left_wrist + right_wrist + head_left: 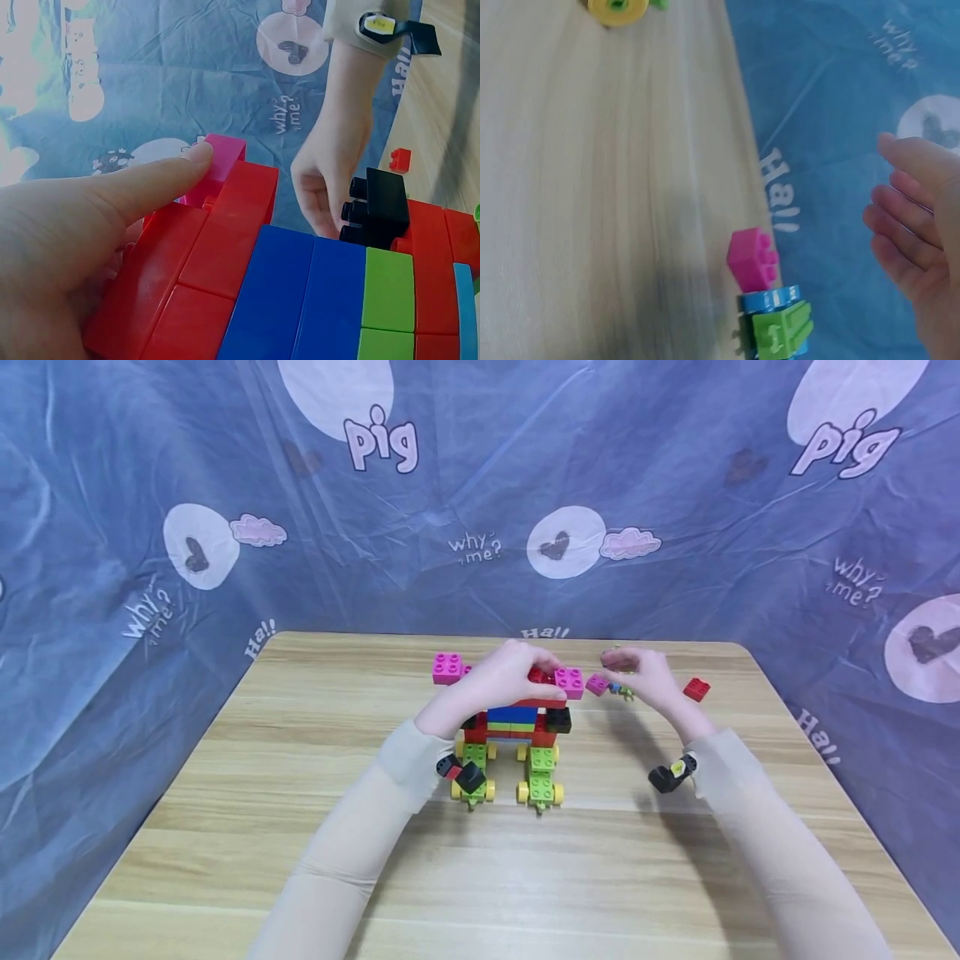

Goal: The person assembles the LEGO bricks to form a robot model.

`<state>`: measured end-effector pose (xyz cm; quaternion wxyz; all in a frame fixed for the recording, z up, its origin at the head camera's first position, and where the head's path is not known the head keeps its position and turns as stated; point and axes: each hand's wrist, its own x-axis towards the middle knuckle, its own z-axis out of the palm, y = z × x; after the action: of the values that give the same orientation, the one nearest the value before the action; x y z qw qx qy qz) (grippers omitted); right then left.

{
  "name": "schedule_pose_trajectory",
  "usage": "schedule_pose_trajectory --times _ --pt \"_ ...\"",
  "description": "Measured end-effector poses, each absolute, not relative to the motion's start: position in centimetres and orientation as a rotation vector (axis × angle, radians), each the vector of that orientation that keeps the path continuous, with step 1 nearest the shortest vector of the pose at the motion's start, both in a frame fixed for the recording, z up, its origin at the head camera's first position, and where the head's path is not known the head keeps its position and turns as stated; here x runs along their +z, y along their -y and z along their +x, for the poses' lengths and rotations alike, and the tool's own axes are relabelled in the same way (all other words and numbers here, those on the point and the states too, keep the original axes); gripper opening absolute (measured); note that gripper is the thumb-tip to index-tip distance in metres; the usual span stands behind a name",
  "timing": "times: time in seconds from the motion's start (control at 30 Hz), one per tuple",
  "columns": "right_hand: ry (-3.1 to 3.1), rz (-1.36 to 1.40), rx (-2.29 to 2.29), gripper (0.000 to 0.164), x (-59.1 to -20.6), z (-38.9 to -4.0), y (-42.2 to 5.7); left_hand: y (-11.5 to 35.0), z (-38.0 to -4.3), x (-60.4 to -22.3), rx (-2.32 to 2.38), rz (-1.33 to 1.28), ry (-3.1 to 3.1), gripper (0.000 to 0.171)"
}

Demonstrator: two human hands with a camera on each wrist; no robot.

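A model of toy building bricks [512,715] stands upright on two green wheeled bases [542,774] with yellow wheels. It has a blue middle, black bricks at its sides and a red top row with a pink brick [568,683] at each end. My left hand [510,675] grips the red top, thumb in front at the right pink brick [225,159], other fingers mostly hidden behind the red bricks [229,232]. To the right, my right hand [647,678] hovers above the table with relaxed fingers and nothing in them, near a loose pink brick [597,684].
Beside the loose pink brick lies a green and blue piece [780,330], partly behind the right hand in the head view. A red brick [697,689] lies farther right. Blue printed cloth [465,485] hangs behind the wooden table [300,793] and along its sides.
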<state>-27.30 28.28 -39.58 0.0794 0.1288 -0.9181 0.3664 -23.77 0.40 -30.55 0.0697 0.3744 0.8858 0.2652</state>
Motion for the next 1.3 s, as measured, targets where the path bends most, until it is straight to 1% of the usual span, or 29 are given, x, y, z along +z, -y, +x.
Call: schedule_pose_trajectory --times 0.1,0.23,0.47,0.7,1.3 --pt "2.783 0.368 1.075 0.043 -40.2 -28.0 -28.5 -0.4 -23.7 -30.6 0.789 1.124 -2.674 0.047" --pt "2.825 0.342 1.037 0.043 -40.9 -28.7 -28.6 -0.5 -23.7 -30.7 0.778 1.116 -2.680 0.048" --pt "2.866 0.302 0.963 0.044 -42.1 -29.4 -28.8 -0.6 -23.6 -30.7 0.756 1.126 -2.692 0.048" --pt "2.923 0.288 0.894 0.049 -42.9 -29.8 -28.9 -0.7 -23.7 -31.0 0.758 1.134 -2.692 0.048" --pt "2.978 0.415 0.851 0.040 -43.8 -30.9 -28.3 -0.7 -23.8 -30.9 0.756 1.120 -2.704 0.048"
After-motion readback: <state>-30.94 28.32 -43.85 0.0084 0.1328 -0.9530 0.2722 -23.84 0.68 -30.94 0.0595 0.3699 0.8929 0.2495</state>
